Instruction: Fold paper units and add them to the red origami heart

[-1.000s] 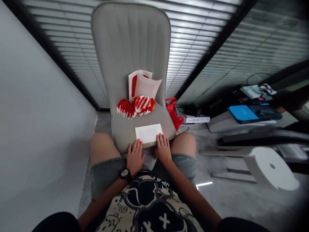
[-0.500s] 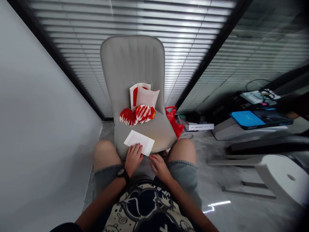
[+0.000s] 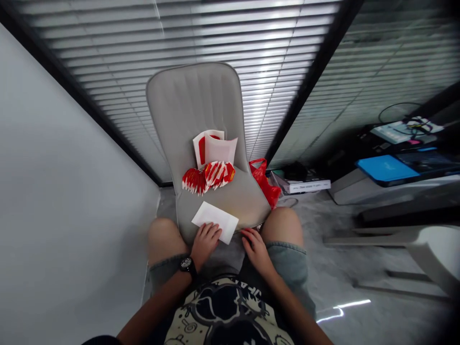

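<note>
White window blinds point(image 3: 251, 62) filled the back, behind a grey upholstered chair point(image 3: 196, 103). A red plastic bag point(image 3: 268, 187) slumped beside it. Folded white-and-red paper point(image 3: 223, 149) stood behind fanned red packets point(image 3: 210, 176). Nearest, a blank white paper point(image 3: 217, 216) lay under the left hand's point(image 3: 204, 243) flat, unclenched fingers, turned askew since a second earlier; the right hand point(image 3: 258, 253), thumb apart, had come off it.

Behind the left fingers point(image 3: 210, 229), the wrist wears a black watch point(image 3: 187, 264) with a round dark dial and pale marks. Below the fingers, the shirt point(image 3: 215, 306) has navy and cream cartoon drawings. The shorts point(image 3: 287, 263), outward from the fingers, are grey-blue with stitched hems.
</note>
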A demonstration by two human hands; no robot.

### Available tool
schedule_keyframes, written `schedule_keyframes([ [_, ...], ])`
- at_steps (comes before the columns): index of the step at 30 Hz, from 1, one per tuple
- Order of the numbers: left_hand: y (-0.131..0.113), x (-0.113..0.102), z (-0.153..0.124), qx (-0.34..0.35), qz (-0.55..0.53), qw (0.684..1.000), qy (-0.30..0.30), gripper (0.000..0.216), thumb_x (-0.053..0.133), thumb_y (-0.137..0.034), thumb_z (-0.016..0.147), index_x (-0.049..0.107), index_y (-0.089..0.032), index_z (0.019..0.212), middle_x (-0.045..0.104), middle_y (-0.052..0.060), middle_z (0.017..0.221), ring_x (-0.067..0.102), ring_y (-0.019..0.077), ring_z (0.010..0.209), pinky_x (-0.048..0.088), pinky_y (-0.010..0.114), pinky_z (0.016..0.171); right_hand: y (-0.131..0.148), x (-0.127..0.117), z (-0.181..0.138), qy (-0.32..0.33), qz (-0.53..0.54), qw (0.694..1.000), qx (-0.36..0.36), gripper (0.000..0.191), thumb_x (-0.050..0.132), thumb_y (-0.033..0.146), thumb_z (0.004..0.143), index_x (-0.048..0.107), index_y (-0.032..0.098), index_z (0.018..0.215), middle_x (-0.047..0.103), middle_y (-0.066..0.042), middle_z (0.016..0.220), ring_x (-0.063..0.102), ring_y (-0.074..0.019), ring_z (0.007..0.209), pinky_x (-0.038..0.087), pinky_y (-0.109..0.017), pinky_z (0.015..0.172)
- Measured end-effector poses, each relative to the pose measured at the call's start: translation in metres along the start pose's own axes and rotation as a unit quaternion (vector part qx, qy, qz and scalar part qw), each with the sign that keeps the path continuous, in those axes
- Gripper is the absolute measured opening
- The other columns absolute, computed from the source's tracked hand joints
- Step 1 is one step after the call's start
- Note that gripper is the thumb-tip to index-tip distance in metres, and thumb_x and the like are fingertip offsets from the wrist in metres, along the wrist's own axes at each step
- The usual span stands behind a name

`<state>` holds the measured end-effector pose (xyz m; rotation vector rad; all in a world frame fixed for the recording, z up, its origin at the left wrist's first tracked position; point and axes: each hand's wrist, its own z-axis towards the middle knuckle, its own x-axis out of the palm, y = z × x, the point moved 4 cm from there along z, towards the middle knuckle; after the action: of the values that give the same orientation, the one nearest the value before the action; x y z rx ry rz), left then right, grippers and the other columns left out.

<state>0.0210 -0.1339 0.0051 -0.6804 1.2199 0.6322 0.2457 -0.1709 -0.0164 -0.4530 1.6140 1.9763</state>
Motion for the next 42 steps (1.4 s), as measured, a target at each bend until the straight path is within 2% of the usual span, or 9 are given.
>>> schedule_keyframes([
  [5, -0.007, -0.006, -0.002, 0.022, -0.068, 0.997, -0.026, 0.026, 0.054, -0.017, 0.099, 0.071, -0.027, 0.116, 0.071, 0.005, 0.124, 0.060, 0.0230, 0.122, 0.035, 0.055, 0.117, 0.007, -0.003, -0.002, 0.019, -0.010, 1.000, 0.005, 0.033, 0.048, 0.034, 0.099, 0.071, 0.021, 0.118, 0.065, -0.014, 0.123, 0.062, -0.0268, 0.118, 0.051, -0.048, 0.106],
  [9, 0.004, -0.010, -0.004, -0.043, -0.168, 0.983, -0.056, 0.026, 0.056, -0.023, 0.099, 0.074, -0.032, 0.116, 0.066, 0.006, 0.124, 0.058, 0.0225, 0.117, 0.049, 0.044, 0.103, 0.003, -0.005, 0.000, 0.043, -0.017, 0.999, 0.016, 0.037, 0.048, 0.035, 0.099, 0.066, 0.020, 0.128, 0.060, -0.015, 0.130, 0.057, -0.0262, 0.125, 0.047, -0.046, 0.111],
  [15, 0.017, -0.005, -0.010, -0.116, -0.318, 0.938, -0.075, 0.031, 0.048, -0.023, 0.102, 0.072, -0.026, 0.121, 0.063, 0.008, 0.123, 0.063, 0.0172, 0.108, 0.054, 0.034, 0.096, -0.016, 0.002, 0.013, 0.127, -0.059, 0.990, 0.028, 0.073, 0.061, 0.029, 0.087, 0.038, 0.018, 0.155, 0.042, -0.017, 0.152, 0.043, -0.0289, 0.141, 0.039, -0.047, 0.118],
  [19, 0.022, -0.005, -0.003, -0.156, -0.362, 0.917, -0.062, 0.031, 0.049, -0.027, 0.102, 0.071, -0.023, 0.122, 0.070, 0.008, 0.119, 0.067, 0.0185, 0.106, 0.055, 0.035, 0.096, -0.016, 0.005, 0.038, 0.148, -0.092, 0.984, -0.023, 0.056, 0.065, 0.030, 0.087, 0.058, 0.022, 0.142, 0.052, -0.014, 0.144, 0.049, -0.0301, 0.135, 0.042, -0.048, 0.114],
  [23, 0.029, -0.002, 0.004, -0.214, -0.368, 0.903, -0.057, 0.029, 0.054, -0.037, 0.100, 0.074, -0.020, 0.112, 0.075, 0.007, 0.105, 0.070, 0.0196, 0.092, 0.057, 0.034, 0.086, -0.014, 0.009, 0.064, 0.140, -0.080, 0.986, -0.045, 0.024, 0.063, 0.039, 0.093, 0.078, 0.022, 0.103, 0.064, -0.011, 0.123, 0.057, -0.0270, 0.118, 0.047, -0.044, 0.106],
  [27, 0.037, 0.005, 0.009, -0.246, -0.356, 0.899, -0.065, 0.031, 0.058, -0.039, 0.098, 0.069, -0.021, 0.121, 0.075, 0.007, 0.107, 0.069, 0.0199, 0.092, 0.056, 0.034, 0.086, -0.017, 0.015, 0.076, 0.120, -0.086, 0.989, -0.025, 0.032, 0.057, 0.043, 0.097, 0.078, 0.020, 0.089, 0.066, -0.011, 0.110, 0.059, -0.0249, 0.107, 0.048, -0.040, 0.100],
  [35, 0.042, 0.011, 0.023, -0.271, -0.297, 0.913, -0.070, 0.036, 0.065, -0.035, 0.094, 0.065, -0.023, 0.128, 0.074, 0.004, 0.098, 0.066, 0.0197, 0.090, 0.053, 0.034, 0.086, -0.022, 0.026, 0.074, 0.076, -0.137, 0.988, 0.019, 0.042, 0.043, 0.046, 0.102, 0.075, 0.019, 0.097, 0.066, -0.012, 0.105, 0.057, -0.0267, 0.102, 0.046, -0.040, 0.096],
  [39, 0.040, 0.009, 0.031, -0.245, -0.301, 0.918, -0.082, 0.033, 0.062, -0.035, 0.096, 0.066, -0.022, 0.126, 0.073, 0.004, 0.099, 0.065, 0.0202, 0.094, 0.052, 0.035, 0.088, -0.021, 0.024, 0.078, 0.069, -0.147, 0.986, 0.027, 0.048, 0.033, 0.048, 0.105, 0.071, 0.018, 0.095, 0.067, -0.012, 0.097, 0.058, -0.0264, 0.094, 0.047, -0.038, 0.090],
  [42, 0.039, 0.013, 0.035, -0.236, -0.307, 0.918, -0.086, 0.048, 0.068, -0.035, 0.091, 0.057, -0.023, 0.137, 0.073, 0.005, 0.106, 0.064, 0.0207, 0.099, 0.051, 0.036, 0.092, -0.021, 0.020, 0.082, 0.070, -0.145, 0.986, 0.038, 0.050, 0.029, 0.048, 0.105, 0.068, 0.019, 0.093, 0.068, -0.011, 0.090, 0.059, -0.0257, 0.090, 0.047, -0.036, 0.085],
])
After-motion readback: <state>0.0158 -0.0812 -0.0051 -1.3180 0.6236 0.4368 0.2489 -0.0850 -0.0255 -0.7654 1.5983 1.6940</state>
